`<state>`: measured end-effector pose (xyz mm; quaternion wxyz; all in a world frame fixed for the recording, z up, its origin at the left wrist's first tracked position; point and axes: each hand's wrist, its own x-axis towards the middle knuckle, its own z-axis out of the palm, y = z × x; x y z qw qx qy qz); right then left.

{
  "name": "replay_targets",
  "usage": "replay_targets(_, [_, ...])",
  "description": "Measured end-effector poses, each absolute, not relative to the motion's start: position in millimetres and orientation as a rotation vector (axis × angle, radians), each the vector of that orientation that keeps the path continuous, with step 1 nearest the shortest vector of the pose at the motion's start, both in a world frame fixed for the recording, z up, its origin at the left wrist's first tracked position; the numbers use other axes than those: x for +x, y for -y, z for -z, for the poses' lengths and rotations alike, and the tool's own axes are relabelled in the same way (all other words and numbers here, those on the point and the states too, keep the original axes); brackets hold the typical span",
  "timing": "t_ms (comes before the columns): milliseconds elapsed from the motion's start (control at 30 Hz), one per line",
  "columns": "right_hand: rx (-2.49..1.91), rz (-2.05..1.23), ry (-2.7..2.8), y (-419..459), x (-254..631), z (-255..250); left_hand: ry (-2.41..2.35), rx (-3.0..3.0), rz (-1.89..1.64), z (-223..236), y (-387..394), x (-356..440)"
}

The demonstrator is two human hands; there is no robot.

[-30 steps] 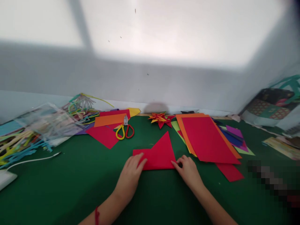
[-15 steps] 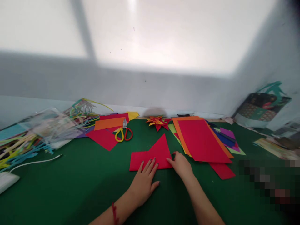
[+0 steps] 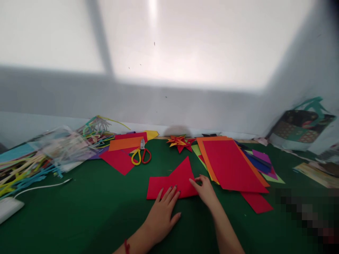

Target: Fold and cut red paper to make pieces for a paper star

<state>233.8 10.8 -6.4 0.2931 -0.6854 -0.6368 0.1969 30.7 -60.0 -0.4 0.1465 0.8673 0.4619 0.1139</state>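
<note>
A folded red sheet of paper (image 3: 169,181) lies on the green tabletop in front of me, one pointed corner sticking up toward the wall. My left hand (image 3: 164,213) rests flat on its lower middle, fingers stretched out and thumb apart. At the sheet's right edge, the thumb and index finger of my right hand (image 3: 206,190) are pinched on the paper. Beyond the sheet sits a red and orange folded paper star (image 3: 180,142). Scissors (image 3: 141,153) with one yellow and one red handle lie to the left, partly over coloured paper.
A stack of red and orange sheets (image 3: 233,164) lies close to my right hand. Paper strips and a clear plastic bag (image 3: 66,144) cover the far left, near a white device with a cable (image 3: 10,208). A patterned bag (image 3: 302,127) stands at the right by the wall.
The whole scene sits slightly lower in view as my head has shifted. My right hand's fingers have curled more at the paper's right edge. My left hand stays flat on the sheet.
</note>
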Motion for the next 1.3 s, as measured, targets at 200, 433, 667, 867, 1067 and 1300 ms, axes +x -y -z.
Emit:
replay_targets(200, [-1.569,-1.007,1.269,-10.4,230.4,-0.6,-1.378,2.449,-0.345,0.9,59.0,30.8])
replay_targets(433, [-1.466,-1.372,1.037,-9.4,237.1,-10.7,-1.409,2.422,-0.370,1.1,56.9,31.1])
replay_targets(667, [-1.552,-1.578,1.023,-4.5,221.6,-14.3,-1.402,2.410,-0.381,1.3,56.8,29.4])
replay_targets(867, [-1.304,-1.743,0.939,5.5,222.2,-29.4,-1.396,2.411,-0.398,1.4,57.0,28.6])
replay_targets(1067, [-1.335,-1.603,0.960,1.7,216.4,-12.4,-1.376,2.404,-0.378,1.8,56.0,28.6])
replay_targets(1300, [-1.252,-1.557,0.984,-5.6,220.4,-5.8,-1.460,2.271,-0.588,5.3,51.8,22.8])
